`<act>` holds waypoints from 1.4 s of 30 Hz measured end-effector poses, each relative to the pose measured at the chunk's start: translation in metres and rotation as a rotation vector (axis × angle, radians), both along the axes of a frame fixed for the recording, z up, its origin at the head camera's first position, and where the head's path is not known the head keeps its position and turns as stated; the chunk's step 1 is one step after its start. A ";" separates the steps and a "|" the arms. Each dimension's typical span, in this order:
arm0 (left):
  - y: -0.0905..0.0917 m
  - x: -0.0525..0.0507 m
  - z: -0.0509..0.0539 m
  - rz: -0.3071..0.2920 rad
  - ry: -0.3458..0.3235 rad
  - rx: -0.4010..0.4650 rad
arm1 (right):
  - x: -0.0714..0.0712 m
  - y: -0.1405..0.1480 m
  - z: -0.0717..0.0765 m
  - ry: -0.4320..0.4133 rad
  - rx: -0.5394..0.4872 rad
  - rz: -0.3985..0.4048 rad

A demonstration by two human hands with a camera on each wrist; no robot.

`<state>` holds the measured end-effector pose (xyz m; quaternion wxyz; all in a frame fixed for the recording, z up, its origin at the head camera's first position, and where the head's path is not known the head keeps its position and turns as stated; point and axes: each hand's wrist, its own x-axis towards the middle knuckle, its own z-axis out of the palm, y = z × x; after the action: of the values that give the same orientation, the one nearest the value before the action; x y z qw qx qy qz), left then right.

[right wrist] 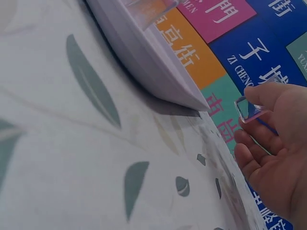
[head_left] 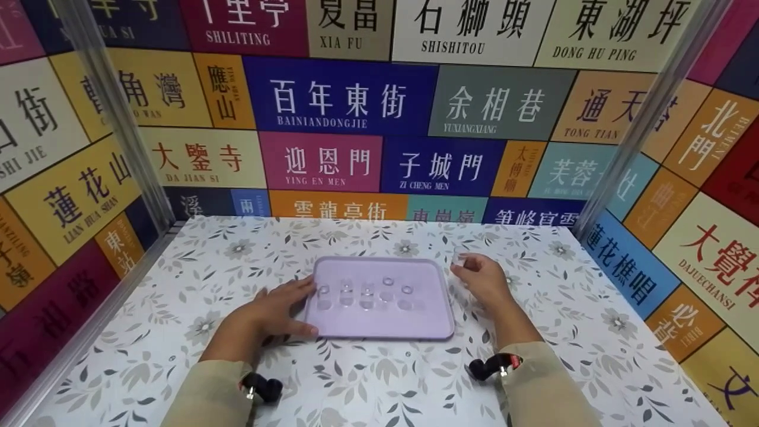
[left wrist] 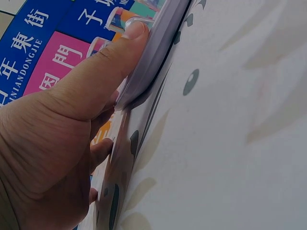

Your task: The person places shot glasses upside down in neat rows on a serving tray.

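Note:
A light purple tray (head_left: 379,326) lies on the table, with several small clear cups (head_left: 367,296) standing in a loose row on it. My left hand (head_left: 278,311) rests against the tray's left side, fingers spread along the edge. In the left wrist view, its thumb (left wrist: 103,67) lies on the rim, close to the clear cups. Off the tray's right side, my right hand (head_left: 483,281) pinches another small clear cup (right wrist: 250,109) between thumb and fingers, held tilted in the right wrist view. Its wall is see-through, so its full outline is hard to make out.
A white tablecloth (head_left: 237,379) with grey leaf and flower prints covers the table. Colourful panels (head_left: 344,98) with Chinese place names stand behind and on both sides, with clear corner posts (head_left: 628,118) near the table's back corners.

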<state>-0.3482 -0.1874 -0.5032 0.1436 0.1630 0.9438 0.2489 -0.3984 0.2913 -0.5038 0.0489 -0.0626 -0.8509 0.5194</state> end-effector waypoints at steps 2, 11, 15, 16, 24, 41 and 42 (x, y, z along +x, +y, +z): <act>0.000 0.001 0.000 0.004 -0.006 0.004 | 0.002 -0.001 0.003 0.013 -0.003 -0.001; 0.001 0.000 0.001 0.019 -0.026 0.017 | 0.009 -0.010 0.018 0.001 -0.026 -0.011; 0.001 -0.001 0.000 0.016 -0.021 0.019 | 0.011 -0.016 0.022 0.004 -0.048 -0.007; 0.001 -0.001 0.000 0.016 -0.020 0.016 | 0.011 -0.018 0.023 0.004 -0.052 -0.005; 0.001 -0.002 0.001 0.029 -0.037 0.021 | 0.014 -0.030 0.027 0.059 -0.076 0.061; 0.000 0.002 0.000 -0.009 0.025 0.001 | 0.019 -0.041 0.030 0.139 -0.057 0.024; 0.000 0.002 0.000 -0.006 0.022 0.002 | 0.019 -0.041 0.030 0.141 -0.041 0.024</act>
<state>-0.3463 -0.1873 -0.5031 0.1337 0.1690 0.9446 0.2476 -0.3797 0.2502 -0.4741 0.1011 -0.0170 -0.8351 0.5405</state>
